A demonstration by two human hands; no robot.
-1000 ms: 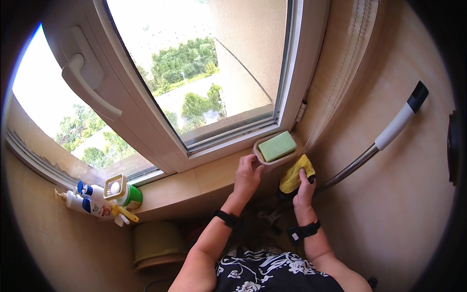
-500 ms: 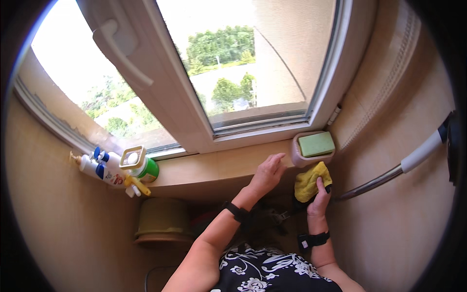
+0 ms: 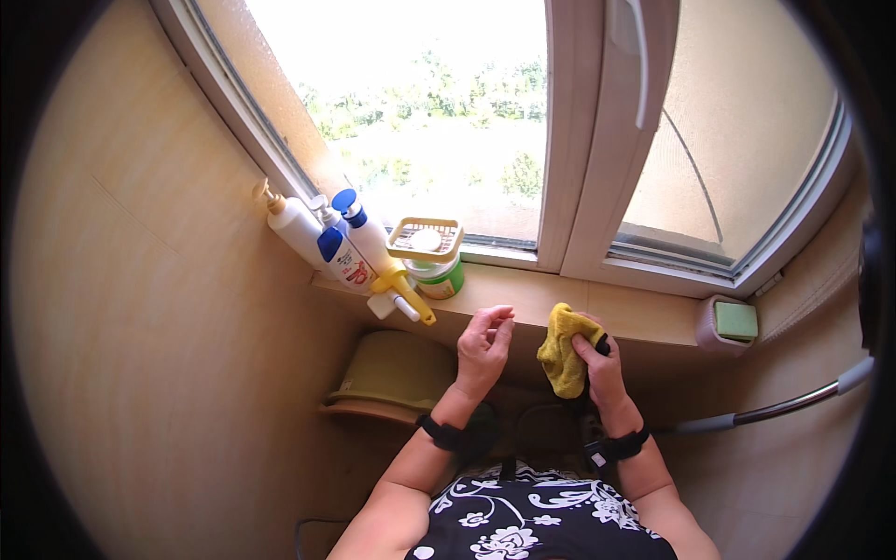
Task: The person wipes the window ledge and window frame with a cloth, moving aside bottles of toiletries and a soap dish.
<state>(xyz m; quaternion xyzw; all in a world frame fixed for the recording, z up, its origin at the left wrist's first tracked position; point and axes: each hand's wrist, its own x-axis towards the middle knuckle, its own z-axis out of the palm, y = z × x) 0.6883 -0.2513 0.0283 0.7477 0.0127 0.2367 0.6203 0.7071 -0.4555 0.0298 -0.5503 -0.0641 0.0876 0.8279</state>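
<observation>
My right hand point(image 3: 602, 366) grips a bunched yellow cloth point(image 3: 564, 350), with the thumb pressed on its near side. A dark piece shows at the cloth's right edge. My left hand point(image 3: 483, 350) is raised in front of the window sill point(image 3: 523, 301), to the left of the cloth. Its fingers are loosely bent, and nothing shows in them. Each wrist wears a black strap.
On the sill's left stand pump bottles point(image 3: 295, 227), a yellow-handled tool point(image 3: 401, 287) and a green-and-white tub point(image 3: 437, 277) under a soap dish point(image 3: 425, 240). A pink container point(image 3: 723, 327) with a green sponge point(image 3: 736, 321) sits right. Below are a basin point(image 3: 387, 369) and a metal tube point(image 3: 789, 399).
The view has swung left, so the bottles and tub appear nearer the middle. My left hand has drawn its fingers in. The cloth stays in my right hand, now farther from the pink container.
</observation>
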